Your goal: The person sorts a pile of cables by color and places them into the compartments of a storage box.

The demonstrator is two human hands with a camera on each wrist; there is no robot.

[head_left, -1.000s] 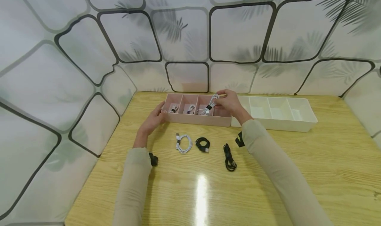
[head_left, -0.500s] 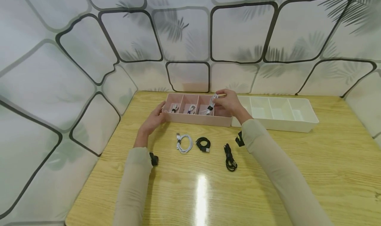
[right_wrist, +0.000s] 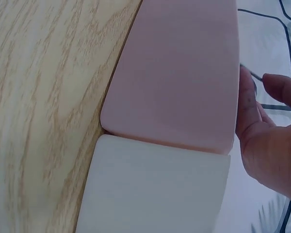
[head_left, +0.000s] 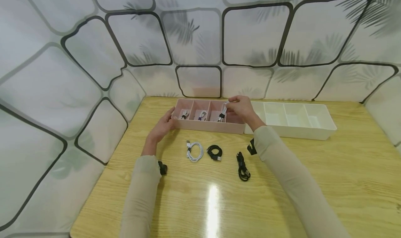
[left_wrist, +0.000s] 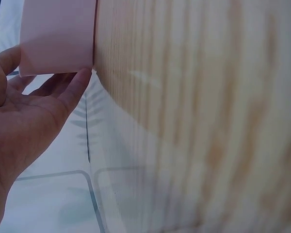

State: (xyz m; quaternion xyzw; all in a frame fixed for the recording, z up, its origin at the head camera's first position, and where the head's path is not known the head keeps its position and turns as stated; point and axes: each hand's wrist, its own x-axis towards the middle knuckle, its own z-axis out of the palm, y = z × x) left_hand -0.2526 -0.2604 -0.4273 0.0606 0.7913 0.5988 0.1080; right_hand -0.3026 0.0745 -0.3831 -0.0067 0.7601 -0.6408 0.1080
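My right hand [head_left: 241, 107] pinches the top of a white bundled cable [head_left: 223, 109] with a black tie. The cable hangs into the third compartment from the left of a pink divided box [head_left: 210, 126]. In the right wrist view my thumb and fingers stand over the rim; the cable is mostly hidden there. My left hand [head_left: 163, 126] rests against the box's left end, fingers [left_wrist: 75, 87] lying along the end wall. Two bundled cables lie inside: a white one with a black tie [head_left: 185, 114] in the first compartment, another white one [head_left: 202, 115] in the second.
A white divided box [head_left: 310, 132] adjoins the pink one's right end. In front on the wooden table [head_left: 282, 189] lie a coiled white cable [head_left: 195, 151], a coiled black cable [head_left: 214, 152] and a long black cable bundle [head_left: 242, 166]. A patterned curtain [head_left: 194, 39] hangs behind.
The white cable in my right hand has swung from slanting leftward to hanging more upright, and the hand has dipped slightly. My left hand stays at the box's end.
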